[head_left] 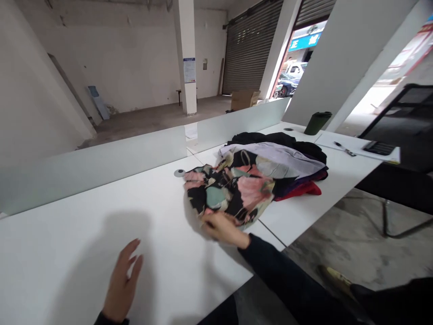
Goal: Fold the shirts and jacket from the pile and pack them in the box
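My right hand (pixel 223 228) is closed on the near left corner of a floral cloth garment (pixel 233 189), black with pink, green and cream print. The garment lies crumpled across the white table (pixel 84 234), partly over a pile of clothes. In that pile show a pale lilac garment (pixel 280 158), black clothing (pixel 260 137) and a red garment (pixel 301 192). Apart from the cloth, at the lower left, my left hand (pixel 123 282) hovers above the table with its fingers apart and nothing in it.
A frosted divider (pixel 101 155) runs along the table's back edge. To the right are a dark green cup (pixel 318 123), a pen (pixel 345 149), paper (pixel 333 139) and a dark flat object (pixel 379 148). A black chair (pixel 399 187) stands beside the table's right side.
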`<state>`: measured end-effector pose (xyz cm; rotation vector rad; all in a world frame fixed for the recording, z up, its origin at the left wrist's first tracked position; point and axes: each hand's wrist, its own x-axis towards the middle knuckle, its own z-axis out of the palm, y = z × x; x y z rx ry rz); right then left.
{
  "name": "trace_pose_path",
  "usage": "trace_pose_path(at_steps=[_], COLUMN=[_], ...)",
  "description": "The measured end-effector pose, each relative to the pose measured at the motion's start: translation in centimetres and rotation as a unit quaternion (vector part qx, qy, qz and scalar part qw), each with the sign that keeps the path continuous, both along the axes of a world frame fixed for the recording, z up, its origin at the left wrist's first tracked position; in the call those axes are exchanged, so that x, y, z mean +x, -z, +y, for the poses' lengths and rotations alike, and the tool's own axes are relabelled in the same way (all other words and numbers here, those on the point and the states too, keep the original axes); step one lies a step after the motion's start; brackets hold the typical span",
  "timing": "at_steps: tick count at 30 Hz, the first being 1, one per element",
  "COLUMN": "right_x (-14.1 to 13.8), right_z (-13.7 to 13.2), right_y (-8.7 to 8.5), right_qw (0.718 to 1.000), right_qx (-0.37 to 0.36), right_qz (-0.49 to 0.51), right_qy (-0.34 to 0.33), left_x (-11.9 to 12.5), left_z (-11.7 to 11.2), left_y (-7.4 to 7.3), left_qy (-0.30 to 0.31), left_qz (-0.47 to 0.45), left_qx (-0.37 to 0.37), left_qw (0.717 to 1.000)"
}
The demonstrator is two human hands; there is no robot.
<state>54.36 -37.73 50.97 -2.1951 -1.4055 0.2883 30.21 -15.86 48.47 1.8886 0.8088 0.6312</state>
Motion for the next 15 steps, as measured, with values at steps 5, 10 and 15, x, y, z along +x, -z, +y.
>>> trace_pose_path(at_steps=[5, 10, 15], right_x=[-4.9, 2.8, 9.1], right_z=[-0.5, -0.1, 4.5], right_y=[-2.3, -5.7, -5.5], right_qw=[0.951, 0.995, 0.999], right_qx=[0.038, 0.012, -0.046], right_qz=[0.131, 0.064, 0.026], right_qy=[-0.278, -0.081, 0.009], left_x=[6.7, 8.7, 9.9], left_z=[-0.4, 3.7, 7.0], left_y=[0.5, 0.5, -0.1], left_qy=[0.079, 0.053, -0.04], left_qz=[0.035, 0.077, 0.159], left_qx=[-0.087, -0.015, 0.049], left_qw=[0.992, 0.996, 0.985])
